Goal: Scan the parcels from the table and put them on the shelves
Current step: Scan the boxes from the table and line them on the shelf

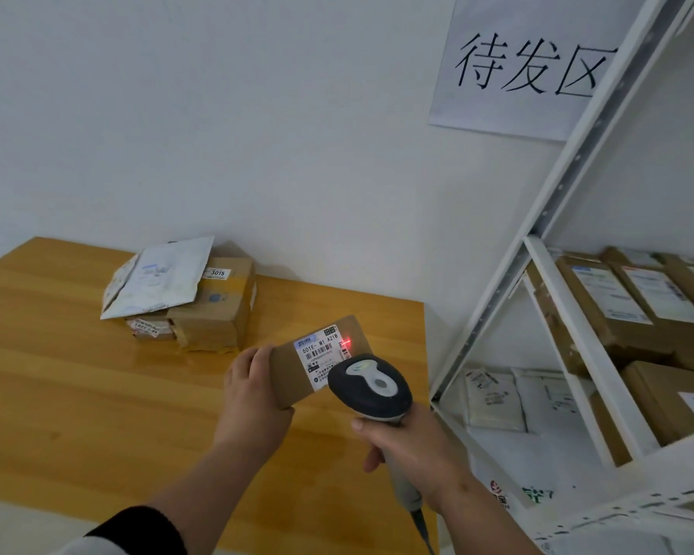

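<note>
My left hand (253, 398) grips a small brown cardboard parcel (293, 374) above the right part of the wooden table (77, 394). Its white shipping label faces up. My right hand (401, 446) holds a dark handheld scanner (371, 388) just right of the parcel. A red light spot from the scanner falls on the label's right edge. At the back of the table sits a stack of cardboard parcels (217, 310) with a white mailer bag (157, 278) lying on top.
White metal shelves (569, 334) stand to the right of the table, with several brown boxes (617, 306) on the upper level and flat white bags (493, 398) on the lower one. A paper sign (525, 66) hangs on the white wall.
</note>
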The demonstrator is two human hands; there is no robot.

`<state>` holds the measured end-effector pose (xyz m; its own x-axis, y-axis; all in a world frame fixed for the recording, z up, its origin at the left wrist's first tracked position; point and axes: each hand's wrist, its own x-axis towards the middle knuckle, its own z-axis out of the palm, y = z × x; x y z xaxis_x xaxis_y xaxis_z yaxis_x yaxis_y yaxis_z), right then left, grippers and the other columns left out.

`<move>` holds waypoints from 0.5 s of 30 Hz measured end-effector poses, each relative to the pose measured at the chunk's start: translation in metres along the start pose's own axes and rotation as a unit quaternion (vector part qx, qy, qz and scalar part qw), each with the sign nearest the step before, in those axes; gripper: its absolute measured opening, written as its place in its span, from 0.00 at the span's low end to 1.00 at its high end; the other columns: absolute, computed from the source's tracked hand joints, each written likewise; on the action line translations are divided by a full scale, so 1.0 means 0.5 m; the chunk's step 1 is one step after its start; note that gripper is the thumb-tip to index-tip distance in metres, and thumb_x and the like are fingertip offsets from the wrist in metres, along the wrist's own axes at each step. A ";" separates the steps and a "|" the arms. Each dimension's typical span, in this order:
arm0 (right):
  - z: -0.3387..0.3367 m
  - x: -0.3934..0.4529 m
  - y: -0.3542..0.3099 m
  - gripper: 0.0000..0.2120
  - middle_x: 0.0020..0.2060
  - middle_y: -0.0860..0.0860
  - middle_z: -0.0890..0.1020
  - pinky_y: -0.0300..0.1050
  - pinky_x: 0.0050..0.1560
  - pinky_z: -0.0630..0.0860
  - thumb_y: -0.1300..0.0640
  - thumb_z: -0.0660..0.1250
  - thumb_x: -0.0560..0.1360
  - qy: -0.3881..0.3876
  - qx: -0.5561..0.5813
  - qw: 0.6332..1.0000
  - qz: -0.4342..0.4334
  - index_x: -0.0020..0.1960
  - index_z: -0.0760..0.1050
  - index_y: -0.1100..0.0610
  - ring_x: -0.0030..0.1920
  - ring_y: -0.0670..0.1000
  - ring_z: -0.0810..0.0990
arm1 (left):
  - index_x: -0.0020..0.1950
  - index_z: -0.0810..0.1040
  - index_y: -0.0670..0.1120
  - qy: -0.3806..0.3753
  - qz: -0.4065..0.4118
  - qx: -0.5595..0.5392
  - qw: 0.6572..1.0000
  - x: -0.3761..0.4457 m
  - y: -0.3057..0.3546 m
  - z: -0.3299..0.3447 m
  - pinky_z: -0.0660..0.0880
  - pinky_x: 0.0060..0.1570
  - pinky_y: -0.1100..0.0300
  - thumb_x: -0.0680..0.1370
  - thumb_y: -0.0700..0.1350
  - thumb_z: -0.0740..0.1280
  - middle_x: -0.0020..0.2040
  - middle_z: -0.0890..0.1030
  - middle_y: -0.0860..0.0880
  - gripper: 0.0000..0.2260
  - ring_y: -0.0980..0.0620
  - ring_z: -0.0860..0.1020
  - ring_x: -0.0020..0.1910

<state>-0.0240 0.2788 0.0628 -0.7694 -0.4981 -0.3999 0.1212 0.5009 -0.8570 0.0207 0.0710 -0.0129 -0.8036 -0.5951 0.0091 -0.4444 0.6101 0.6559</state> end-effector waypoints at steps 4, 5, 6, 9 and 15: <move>0.014 0.005 0.012 0.15 0.28 0.50 0.81 0.41 0.48 0.80 0.55 0.71 0.76 -0.005 0.020 1.000 -0.001 0.61 0.77 0.45 0.32 0.46 0.82 | 0.77 0.59 0.51 0.002 0.004 0.001 1.000 0.001 -0.010 -0.004 0.71 0.67 0.45 0.69 0.39 0.77 0.73 0.61 0.49 0.43 0.46 0.61 0.72; 0.016 0.005 0.014 0.16 0.28 0.50 0.81 0.44 0.49 0.79 0.55 0.71 0.76 -0.004 0.019 1.000 -0.003 0.62 0.76 0.44 0.33 0.48 0.82 | 0.77 0.59 0.51 0.002 0.005 0.004 1.000 0.000 -0.013 -0.004 0.71 0.67 0.45 0.69 0.39 0.77 0.73 0.61 0.49 0.43 0.45 0.61 0.72; 0.017 0.006 0.017 0.17 0.28 0.50 0.80 0.43 0.47 0.79 0.55 0.71 0.76 -0.004 0.018 1.000 -0.007 0.63 0.76 0.43 0.33 0.48 0.82 | 0.77 0.59 0.51 0.002 0.007 0.006 1.000 0.000 -0.015 -0.003 0.71 0.67 0.45 0.69 0.39 0.77 0.73 0.61 0.49 0.43 0.45 0.62 0.72; 0.018 0.001 0.016 0.17 0.27 0.50 0.80 0.34 0.40 0.75 0.55 0.71 0.76 -0.003 0.017 1.000 -0.014 0.64 0.76 0.45 0.32 0.47 0.82 | 0.78 0.58 0.51 0.000 0.009 0.007 1.000 -0.004 -0.018 -0.002 0.71 0.67 0.46 0.69 0.39 0.77 0.74 0.60 0.50 0.43 0.46 0.61 0.72; 0.014 -0.009 0.015 0.14 0.25 0.48 0.79 0.28 0.35 0.73 0.56 0.71 0.77 -0.004 0.023 1.000 -0.018 0.61 0.78 0.47 0.30 0.47 0.80 | 0.78 0.58 0.50 0.001 0.012 0.010 1.000 -0.015 -0.016 0.005 0.70 0.67 0.47 0.69 0.39 0.78 0.74 0.60 0.49 0.43 0.46 0.60 0.72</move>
<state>-0.0153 0.2800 0.0561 -0.7681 -0.5216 -0.3715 0.1226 0.4496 -0.8848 0.0292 0.0717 -0.0203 -0.8128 -0.5820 0.0259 -0.4339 0.6343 0.6399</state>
